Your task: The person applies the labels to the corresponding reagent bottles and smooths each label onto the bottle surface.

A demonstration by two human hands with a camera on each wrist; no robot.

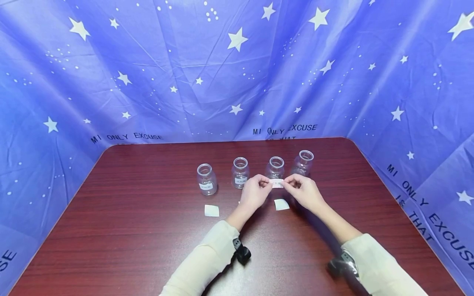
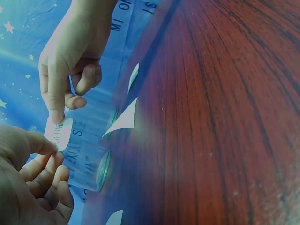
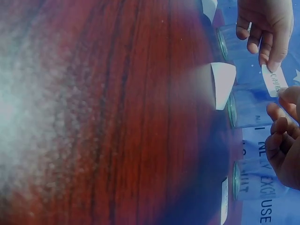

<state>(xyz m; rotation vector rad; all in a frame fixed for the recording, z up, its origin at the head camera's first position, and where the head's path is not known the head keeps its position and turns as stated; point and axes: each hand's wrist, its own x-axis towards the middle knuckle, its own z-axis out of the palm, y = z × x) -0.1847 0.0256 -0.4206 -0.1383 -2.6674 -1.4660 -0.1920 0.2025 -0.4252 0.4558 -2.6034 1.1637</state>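
Observation:
Both hands stretch a small white printed label (image 1: 276,183) between them, in front of the third glass jar (image 1: 276,164) from the left. Thumb and fingers of my left hand (image 1: 256,191) pinch its left end. At the other end my right hand (image 1: 304,192) pinches it the same way. In the left wrist view the label (image 2: 59,133) is held up by its ends, dark print showing. The two jars on the left, the leftmost jar (image 1: 206,179) and its neighbour jar (image 1: 240,172), bear similar labels on their fronts. Whether the label touches the third jar I cannot tell.
Farthest right stands another glass jar (image 1: 303,161), partly behind my right hand. Pieces of white paper lie before the jars: a left piece (image 1: 212,211) and a curled piece (image 1: 281,204). Starry blue cloth (image 1: 207,98) encloses the dark wooden table (image 1: 129,230).

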